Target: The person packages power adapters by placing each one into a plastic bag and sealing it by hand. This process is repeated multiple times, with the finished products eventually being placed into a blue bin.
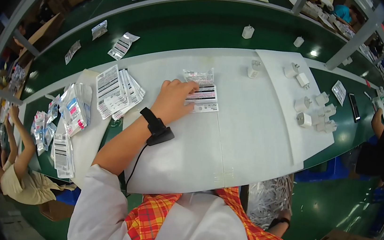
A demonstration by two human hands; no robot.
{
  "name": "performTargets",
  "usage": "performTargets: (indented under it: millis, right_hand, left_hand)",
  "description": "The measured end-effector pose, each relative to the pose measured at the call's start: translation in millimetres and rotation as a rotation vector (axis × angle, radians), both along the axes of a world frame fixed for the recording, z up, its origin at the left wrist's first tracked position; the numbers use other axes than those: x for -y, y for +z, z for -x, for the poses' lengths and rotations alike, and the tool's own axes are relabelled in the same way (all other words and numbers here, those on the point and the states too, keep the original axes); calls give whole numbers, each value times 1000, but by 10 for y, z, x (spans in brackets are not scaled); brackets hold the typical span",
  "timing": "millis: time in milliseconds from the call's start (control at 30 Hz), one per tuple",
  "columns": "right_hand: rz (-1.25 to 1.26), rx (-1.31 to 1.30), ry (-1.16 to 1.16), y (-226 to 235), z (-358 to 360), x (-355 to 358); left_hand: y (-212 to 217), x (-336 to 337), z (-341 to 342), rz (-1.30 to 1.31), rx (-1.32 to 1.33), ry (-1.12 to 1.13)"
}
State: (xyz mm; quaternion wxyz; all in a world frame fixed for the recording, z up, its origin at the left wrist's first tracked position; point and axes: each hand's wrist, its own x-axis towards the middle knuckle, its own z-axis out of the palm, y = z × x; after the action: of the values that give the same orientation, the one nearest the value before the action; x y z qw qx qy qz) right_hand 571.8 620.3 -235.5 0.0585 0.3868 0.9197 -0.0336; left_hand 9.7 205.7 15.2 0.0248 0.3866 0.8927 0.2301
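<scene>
My left hand (174, 100), with a black strap and a small black device on its wrist, lies at the middle of the white-covered table. Its curled fingers and thumb hold down a small flat pouch (208, 98) with printed white lower part and silvery top end. My right hand (285, 211), with a black band at the wrist, is low at the right, below the table edge. It is beside a container of shiny silvery packets (268, 200); its fingers are hidden. A fanned stack of printed pouches (117, 92) lies left of my left hand.
White plug chargers (316, 110) stand in a group at the right, one charger (254, 69) nearer the middle. Filled plastic bags (76, 107) and more pouches (63, 155) lie left. A phone (354, 107) is at far right. Co-workers sit at both sides; a metal frame rises around the table.
</scene>
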Motion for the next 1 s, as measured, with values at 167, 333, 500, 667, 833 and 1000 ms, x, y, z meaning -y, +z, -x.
performTargets:
  millis: [167,333,500,667,833,1000]
  right_hand:
    - [-415,-758,-388,1564,1214,-269]
    - [348,-1024,353,3628,3369,1241]
    - [498,-538,799,2710,5147,2094]
    - [511,-309,1029,2769,5846,2033]
    - [568,-283,1005,3120,6761,2148]
    - [527,-710,848,3295,6881,2528]
  left_hand:
    - [-70,105,-10,129,-238,-38]
    - [11,92,-87,109,-255,59]
    - [-10,311,-161,66,-150,44]
    - [100,1334,263,-212,-2,316]
    - [-188,2094,377,-132,-313,637]
    - [132,1939,367,210,-140,695]
